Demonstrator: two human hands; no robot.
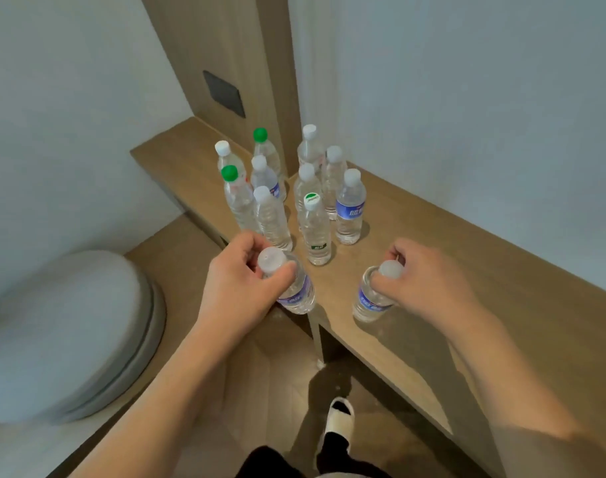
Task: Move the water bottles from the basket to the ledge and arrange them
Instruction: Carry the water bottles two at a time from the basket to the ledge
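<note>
On the near end of the wooden ledge (pixel 467 257), two blue-labelled water bottles, one per hand.

Item 1: left-hand bottle (pixel 296 291). Clear, white cap, blue label. Left hand (pixel 239 274) curls round the neck just under the cap, thumb across the front. Body hangs from the grip toward 5 o'clock, long axis tilted, base at the ledge's front edge; whether it bears on the wood cannot be told.

Item 2: right-hand bottle (pixel 372 300). Same type. Right hand (pixel 422 274) grips it at the neck, fingers wrapped below the cap. Body runs from the grip toward 7 o'clock, base apparently resting on the ledge, axis near upright with a slight lean.

Item 3: standing group (pixel 294 188), at 12 o'clock from both hands. Ten bottles upright in two loose files; caps mostly white, two plain green, one white with a green disc. Nearest member, the green-disc bottle (pixel 316 232), stands between the two hands and just beyond them.

Judgement: the two files end just ahead of the held bottles, so each needs setting upright at its file's near end. Left bottle requires more correction, being tilted and at the edge; right bottle is nearer done.

Surroundings: toilet lid (pixel 67 332) at 8 o'clock; dark wall plate (pixel 224 93) at 12 o'clock; slippered foot (pixel 339 417) on the floor at 6 o'clock. Basket not visible.
</note>
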